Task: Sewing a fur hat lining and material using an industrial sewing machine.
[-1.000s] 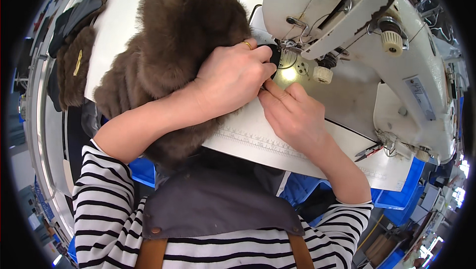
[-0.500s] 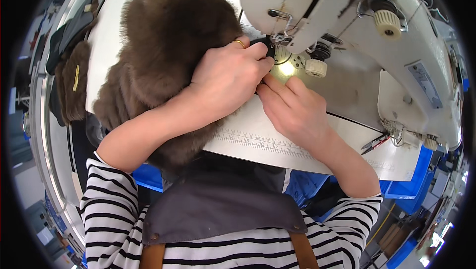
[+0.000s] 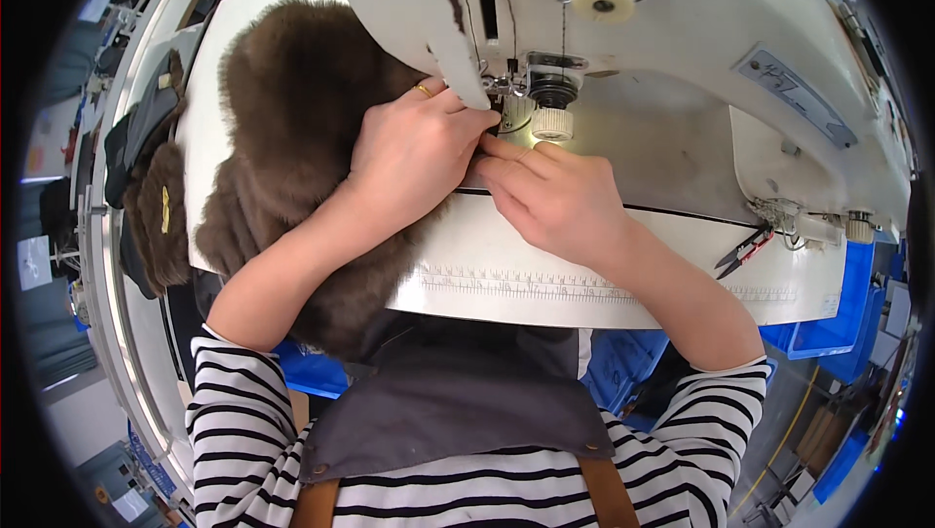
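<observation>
A thick brown fur piece (image 3: 292,90) lies on the sewing table, its right edge running in under the head of a white sewing machine (image 3: 672,36). My left hand (image 3: 409,143), a ring on one finger, is closed on that edge beside the presser foot (image 3: 499,90). Against its thumb, the fingertips of my right hand (image 3: 555,197) are pressed together just in front of the needle area. What they pinch is mostly hidden; a little dark material shows there. The machine head covers part of the left fingers.
A printed ruler (image 3: 526,284) runs along the table's front edge. Red-and-black thread snips (image 3: 745,250) lie at the right by the machine base. More fur pieces (image 3: 161,216) hang at the far left. Blue bins (image 3: 828,304) stand below the table.
My view has shifted, so the machine head sits further left and covers more of the needle area. Both hands stay together by the presser foot, in nearly the same grip.
</observation>
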`<state>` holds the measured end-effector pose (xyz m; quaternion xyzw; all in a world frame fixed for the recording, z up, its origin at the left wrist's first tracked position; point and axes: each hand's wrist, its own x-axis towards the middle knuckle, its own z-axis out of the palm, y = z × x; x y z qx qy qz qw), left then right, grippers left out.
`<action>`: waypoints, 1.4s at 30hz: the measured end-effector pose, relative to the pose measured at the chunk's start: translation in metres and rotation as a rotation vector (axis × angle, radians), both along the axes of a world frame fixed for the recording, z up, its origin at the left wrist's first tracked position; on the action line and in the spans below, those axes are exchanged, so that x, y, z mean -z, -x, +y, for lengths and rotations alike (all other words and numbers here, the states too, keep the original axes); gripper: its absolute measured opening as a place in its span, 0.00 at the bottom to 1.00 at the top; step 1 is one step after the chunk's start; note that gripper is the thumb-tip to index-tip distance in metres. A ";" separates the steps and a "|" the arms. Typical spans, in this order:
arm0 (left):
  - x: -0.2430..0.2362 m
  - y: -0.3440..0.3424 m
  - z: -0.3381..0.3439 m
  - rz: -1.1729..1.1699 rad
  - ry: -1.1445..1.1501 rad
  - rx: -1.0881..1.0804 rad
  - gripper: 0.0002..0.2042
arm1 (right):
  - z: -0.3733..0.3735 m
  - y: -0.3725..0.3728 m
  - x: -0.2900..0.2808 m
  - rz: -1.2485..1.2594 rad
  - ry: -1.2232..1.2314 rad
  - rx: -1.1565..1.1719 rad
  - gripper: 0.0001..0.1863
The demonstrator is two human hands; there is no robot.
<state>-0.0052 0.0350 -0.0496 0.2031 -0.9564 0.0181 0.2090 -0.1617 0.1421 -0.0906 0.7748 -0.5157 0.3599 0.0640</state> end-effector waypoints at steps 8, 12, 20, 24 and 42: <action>0.000 -0.002 0.005 0.119 -0.154 0.009 0.06 | -0.003 0.003 -0.010 -0.389 -0.441 0.213 0.17; 0.005 -0.004 0.015 0.187 -0.220 0.022 0.06 | -0.005 0.006 -0.016 -0.245 -0.455 0.104 0.20; -0.067 -0.013 0.011 -0.321 0.444 -0.093 0.07 | -0.009 0.009 -0.016 -0.040 -0.212 -0.042 0.15; -0.063 -0.004 -0.051 -0.399 0.203 0.178 0.10 | -0.012 0.018 -0.011 -0.132 -0.342 -0.103 0.12; -0.059 0.002 -0.105 -0.816 -0.796 0.148 0.16 | 0.024 -0.021 -0.020 -0.625 -0.435 0.161 0.19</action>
